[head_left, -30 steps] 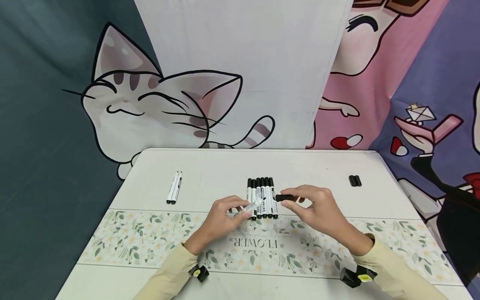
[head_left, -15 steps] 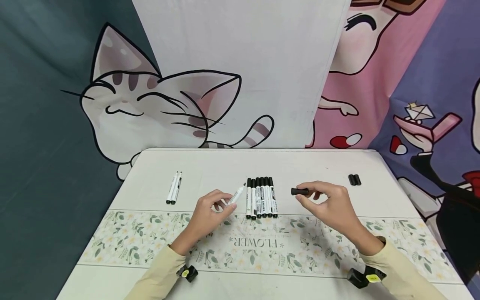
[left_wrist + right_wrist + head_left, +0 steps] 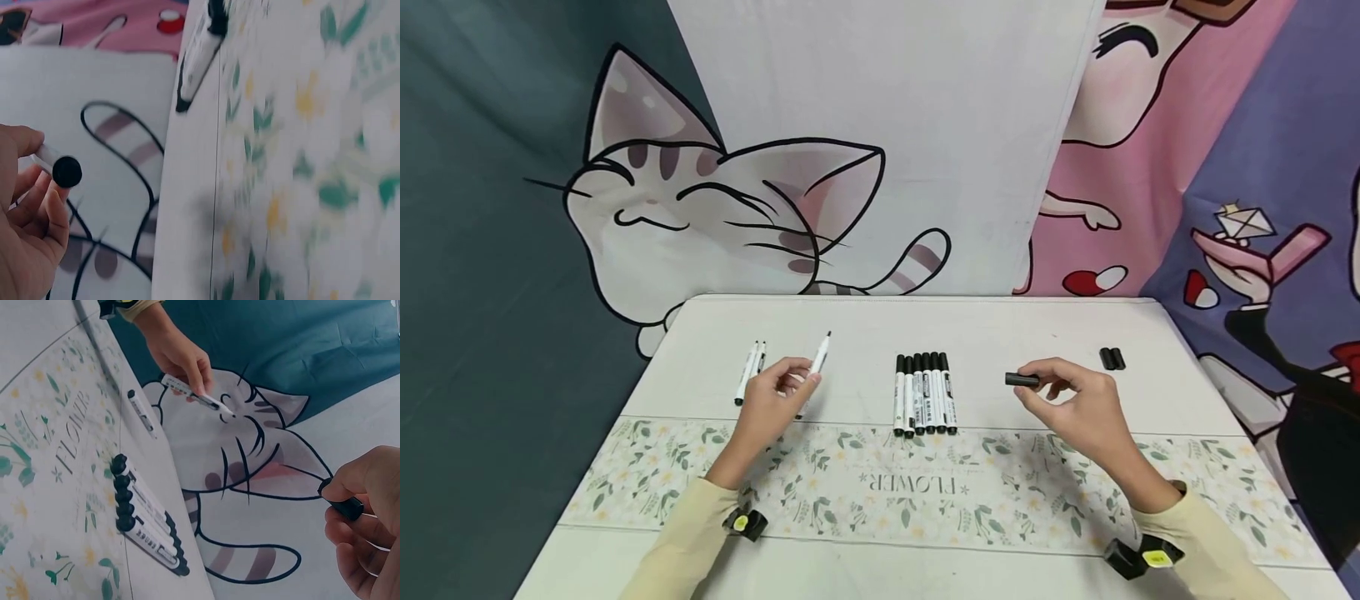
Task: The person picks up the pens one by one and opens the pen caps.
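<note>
My left hand [image 3: 769, 408] pinches an uncapped white marker [image 3: 821, 354], its dark tip pointing up and away and its black end toward me in the left wrist view. Just beyond that hand, two uncapped markers [image 3: 747, 377] lie side by side on the table, partly hidden by the fingers. My right hand [image 3: 1081, 408] holds a black marker cap [image 3: 1022, 379] between thumb and fingers, above the table. Between the hands lies a row of several capped white markers [image 3: 925, 393], black caps toward the far edge; neither hand touches them.
Two loose black caps [image 3: 1112, 358] lie together at the table's far right. A flowered strip [image 3: 917, 500] printed with FLOWER crosses the white table [image 3: 1000, 325]. Behind the table's far edge hangs a cloth [image 3: 970, 150] with a cartoon cat.
The hands have moved apart. My left hand has carried the uncapped marker left, toward the two uncapped ones, and raised its tip; my right hand has drawn the cap to the right.
</note>
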`<action>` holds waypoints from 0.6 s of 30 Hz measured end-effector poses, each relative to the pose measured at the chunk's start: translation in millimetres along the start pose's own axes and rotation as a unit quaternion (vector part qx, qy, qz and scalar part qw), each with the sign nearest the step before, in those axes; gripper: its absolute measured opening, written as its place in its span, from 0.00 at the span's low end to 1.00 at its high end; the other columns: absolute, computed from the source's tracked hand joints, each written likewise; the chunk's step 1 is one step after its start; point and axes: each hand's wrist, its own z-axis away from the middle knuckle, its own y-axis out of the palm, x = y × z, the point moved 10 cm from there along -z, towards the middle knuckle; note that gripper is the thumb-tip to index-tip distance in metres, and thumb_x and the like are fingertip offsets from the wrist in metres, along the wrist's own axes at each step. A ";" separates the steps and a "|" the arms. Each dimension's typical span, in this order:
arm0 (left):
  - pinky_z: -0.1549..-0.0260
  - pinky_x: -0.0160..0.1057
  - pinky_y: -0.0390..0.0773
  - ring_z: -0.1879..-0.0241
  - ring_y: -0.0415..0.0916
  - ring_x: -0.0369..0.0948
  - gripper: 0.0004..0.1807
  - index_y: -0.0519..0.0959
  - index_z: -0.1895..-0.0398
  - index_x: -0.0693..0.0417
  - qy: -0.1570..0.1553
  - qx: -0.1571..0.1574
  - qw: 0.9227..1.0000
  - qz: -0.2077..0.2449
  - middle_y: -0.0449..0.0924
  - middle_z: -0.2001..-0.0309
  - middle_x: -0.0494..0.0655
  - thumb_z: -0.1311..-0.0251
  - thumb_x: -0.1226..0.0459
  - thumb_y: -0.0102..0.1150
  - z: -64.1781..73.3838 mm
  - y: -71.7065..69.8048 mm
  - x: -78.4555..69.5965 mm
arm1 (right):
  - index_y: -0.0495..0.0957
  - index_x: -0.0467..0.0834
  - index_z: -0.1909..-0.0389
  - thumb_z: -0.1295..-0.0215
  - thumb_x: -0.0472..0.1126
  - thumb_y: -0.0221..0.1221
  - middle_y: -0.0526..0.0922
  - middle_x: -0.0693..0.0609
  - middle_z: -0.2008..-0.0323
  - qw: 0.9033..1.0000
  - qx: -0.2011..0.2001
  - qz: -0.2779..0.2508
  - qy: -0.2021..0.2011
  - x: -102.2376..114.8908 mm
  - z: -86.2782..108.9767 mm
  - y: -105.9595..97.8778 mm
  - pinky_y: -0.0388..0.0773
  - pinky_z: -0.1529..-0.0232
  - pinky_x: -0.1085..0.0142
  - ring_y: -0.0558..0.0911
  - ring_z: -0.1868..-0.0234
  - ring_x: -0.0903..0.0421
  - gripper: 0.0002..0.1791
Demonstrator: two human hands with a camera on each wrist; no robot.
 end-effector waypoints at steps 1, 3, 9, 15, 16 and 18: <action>0.68 0.31 0.79 0.66 0.79 0.38 0.13 0.84 0.48 0.53 -0.009 -0.006 1.000 -0.008 0.85 0.60 0.47 0.31 0.58 0.66 -1.4 -5.3 5.0 | 0.88 0.48 0.60 0.50 0.28 0.75 0.86 0.56 0.73 1.000 -0.004 -0.002 0.003 -2.1 0.5 -1.4 0.74 0.69 0.78 0.80 0.72 0.69 0.17; 0.70 0.31 0.79 0.66 0.79 0.38 0.14 0.84 0.48 0.54 -0.026 -0.023 0.999 -0.025 0.84 0.60 0.47 0.31 0.58 0.65 -3.7 -16.9 15.3 | 0.88 0.48 0.60 0.50 0.28 0.75 0.86 0.56 0.73 1.000 -0.010 -0.005 0.010 -6.1 1.2 -3.8 0.74 0.68 0.78 0.79 0.72 0.70 0.17; 0.75 0.31 0.79 0.67 0.79 0.34 0.19 0.84 0.44 0.55 -0.075 -0.070 0.993 -0.065 0.85 0.56 0.49 0.30 0.54 0.63 -9.8 -54.2 50.4 | 0.88 0.46 0.60 0.49 0.29 0.75 0.85 0.55 0.73 0.999 -0.018 0.000 0.036 -17.7 5.4 -12.9 0.74 0.68 0.79 0.78 0.72 0.70 0.17; 0.71 0.30 0.77 0.62 0.79 0.39 0.22 0.83 0.42 0.57 -0.111 -0.079 0.985 -0.110 0.85 0.53 0.54 0.28 0.51 0.61 -14.6 -76.7 80.8 | 0.88 0.44 0.59 0.49 0.28 0.75 0.86 0.54 0.72 0.998 -0.028 0.007 0.058 -25.4 9.3 -22.0 0.73 0.68 0.80 0.78 0.73 0.71 0.16; 0.70 0.30 0.77 0.61 0.80 0.40 0.22 0.83 0.42 0.57 -0.120 -0.081 0.983 -0.114 0.85 0.53 0.53 0.28 0.51 0.61 -15.0 -78.9 85.6 | 0.88 0.44 0.59 0.48 0.28 0.75 0.86 0.54 0.71 0.998 -0.028 0.005 0.063 -27.0 9.9 -23.3 0.73 0.68 0.80 0.78 0.72 0.71 0.16; 0.67 0.28 0.77 0.60 0.80 0.40 0.22 0.83 0.43 0.56 -0.136 -0.084 0.980 -0.118 0.86 0.53 0.53 0.28 0.50 0.60 -15.5 -82.6 95.4 | 0.88 0.45 0.59 0.48 0.29 0.75 0.86 0.57 0.70 0.997 -0.030 0.001 0.074 -30.3 11.1 -26.2 0.73 0.68 0.81 0.78 0.71 0.71 0.15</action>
